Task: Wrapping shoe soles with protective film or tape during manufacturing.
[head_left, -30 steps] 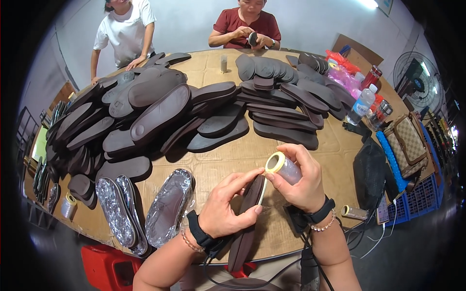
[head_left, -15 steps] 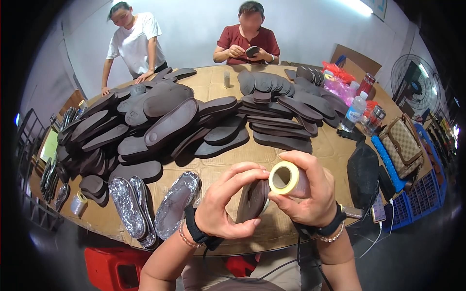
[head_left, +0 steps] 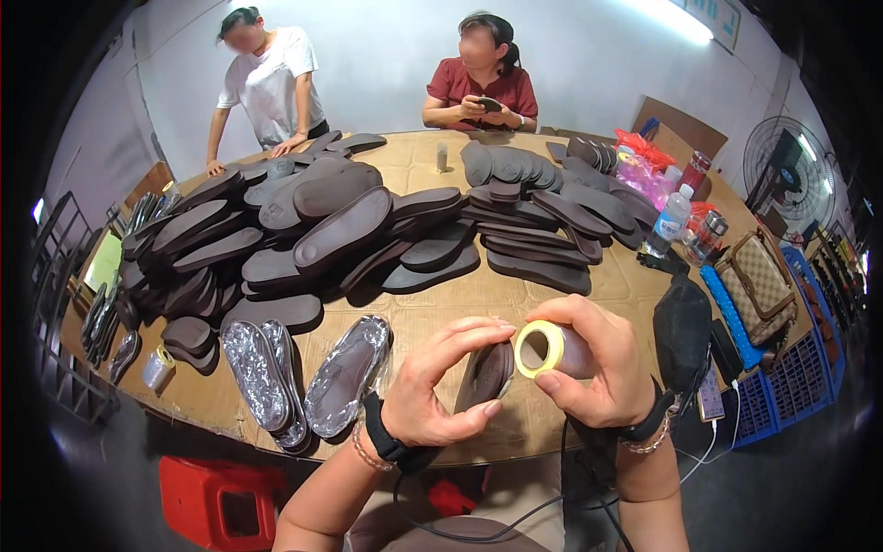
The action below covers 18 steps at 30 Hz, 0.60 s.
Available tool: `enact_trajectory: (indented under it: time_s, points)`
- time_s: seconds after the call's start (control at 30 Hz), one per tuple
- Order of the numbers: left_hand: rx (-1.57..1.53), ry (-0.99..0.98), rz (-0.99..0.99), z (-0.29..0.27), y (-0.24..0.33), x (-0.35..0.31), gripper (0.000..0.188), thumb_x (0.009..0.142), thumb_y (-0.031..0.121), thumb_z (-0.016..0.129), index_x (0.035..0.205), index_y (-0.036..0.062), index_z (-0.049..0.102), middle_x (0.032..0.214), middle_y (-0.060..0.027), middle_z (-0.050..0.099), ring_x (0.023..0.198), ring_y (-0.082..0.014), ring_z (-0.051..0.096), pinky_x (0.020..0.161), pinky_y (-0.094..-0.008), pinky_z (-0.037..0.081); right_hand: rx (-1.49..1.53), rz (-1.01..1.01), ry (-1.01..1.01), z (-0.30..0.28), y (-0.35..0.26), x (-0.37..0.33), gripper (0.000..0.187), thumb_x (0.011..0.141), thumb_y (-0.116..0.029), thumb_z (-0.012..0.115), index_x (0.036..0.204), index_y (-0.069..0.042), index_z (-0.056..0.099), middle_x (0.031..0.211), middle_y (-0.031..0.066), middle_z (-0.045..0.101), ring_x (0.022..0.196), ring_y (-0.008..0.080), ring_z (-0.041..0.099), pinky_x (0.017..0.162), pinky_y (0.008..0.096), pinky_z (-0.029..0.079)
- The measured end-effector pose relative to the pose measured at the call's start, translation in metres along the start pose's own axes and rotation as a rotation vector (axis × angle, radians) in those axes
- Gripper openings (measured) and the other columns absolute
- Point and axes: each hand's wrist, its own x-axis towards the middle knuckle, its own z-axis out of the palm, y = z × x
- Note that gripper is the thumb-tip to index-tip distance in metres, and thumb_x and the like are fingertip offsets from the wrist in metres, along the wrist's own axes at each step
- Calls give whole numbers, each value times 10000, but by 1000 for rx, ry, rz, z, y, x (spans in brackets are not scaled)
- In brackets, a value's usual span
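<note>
The left hand (head_left: 432, 391) holds a dark brown sole (head_left: 485, 377), fingers over its upper edge, thumb at the lower; the right hand (head_left: 602, 368) grips a yellow-rimmed film roll (head_left: 557, 346) just beside it; a second ago the sole ran long below the hands, now it stands foreshortened over the cardboard-covered table (head_left: 616, 285); the two seem worked as a pair, though whether film joins them I cannot tell.

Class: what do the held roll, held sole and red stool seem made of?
Roll: probably plastic film, by its glossy, translucent layers. Sole: foam or rubber, judging by its dull brown surface. Stool: likely moulded plastic, with smooth, shiny, rounded edges.
</note>
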Motion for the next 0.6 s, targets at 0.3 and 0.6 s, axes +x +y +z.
enact_trajectory:
  time_s: [0.3,0.6]
  points:
    - [-178,44,-99,13,3,-13,726,788,193,789,1434,-12,530,1411,-189,612,1342,-311,587,1152,-398,430,-293,-158,235,4,-3,0,503,730,-184,924,1135,-34,666,957,120,706,815,287,711,706,360,562]
    - [-166,28,-77,11,2,-12,700,786,165,791,1415,-10,536,1430,-190,600,1380,-317,560,1170,-406,416,-349,-111,234,10,-3,2,495,720,-177,922,1125,-47,669,957,116,707,810,293,710,693,372,559]
